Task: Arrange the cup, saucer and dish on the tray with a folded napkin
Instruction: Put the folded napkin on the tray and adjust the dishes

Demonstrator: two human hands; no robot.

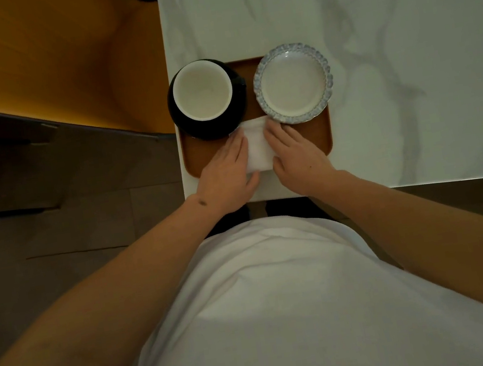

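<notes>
A brown tray (318, 137) lies at the near left corner of the marble table. On its far left a cup (202, 92), white inside, stands on a black saucer (194, 127). On its far right sits a white dish (293, 82) with a blue scalloped rim. A folded white napkin (257, 146) lies on the tray's near middle, its far end between saucer and dish. My left hand (226, 174) rests flat on the napkin's left side and my right hand (295, 156) on its right side, fingers pressing the cloth.
The white marble table (404, 64) stretches to the right and far side. The tray reaches close to the table's left edge; beyond it are a yellow curved seat (60, 69) and dark floor. My white shirt fills the lower view.
</notes>
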